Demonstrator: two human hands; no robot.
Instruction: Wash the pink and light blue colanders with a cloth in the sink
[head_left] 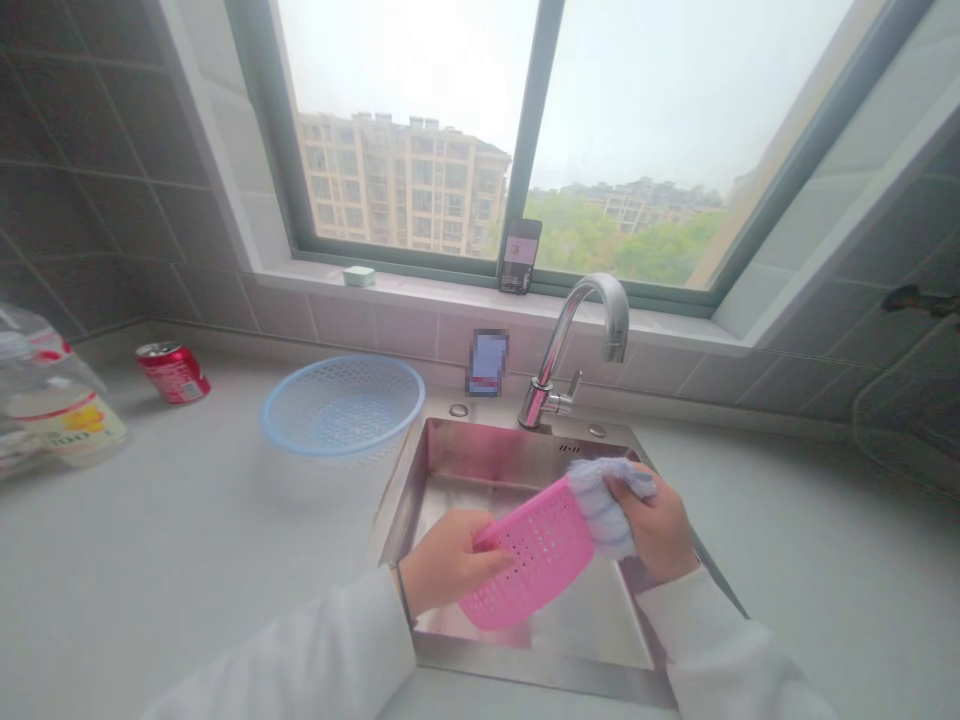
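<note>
A pink perforated plastic basket [544, 560] is held tilted over the stainless steel sink [472, 455]. My left hand [446, 562] grips its left end, the thumb lying along the side. In my right hand [660, 525] is a pale, fluffy cloth [604, 500], bunched and pressed over the basket's right end. The fingers behind the cloth are partly hidden. Behind the basket, the chrome faucet [555, 350] arches above the sink.
Left of the sink sits a light blue mesh basket [341, 408]. Farther left are a red can [173, 373] and a clear plastic bottle [67, 415]. A phone [521, 257] leans on the windowsill, and another phone-like screen [487, 362] stands below it. A small green block [359, 276] lies on the sill.
</note>
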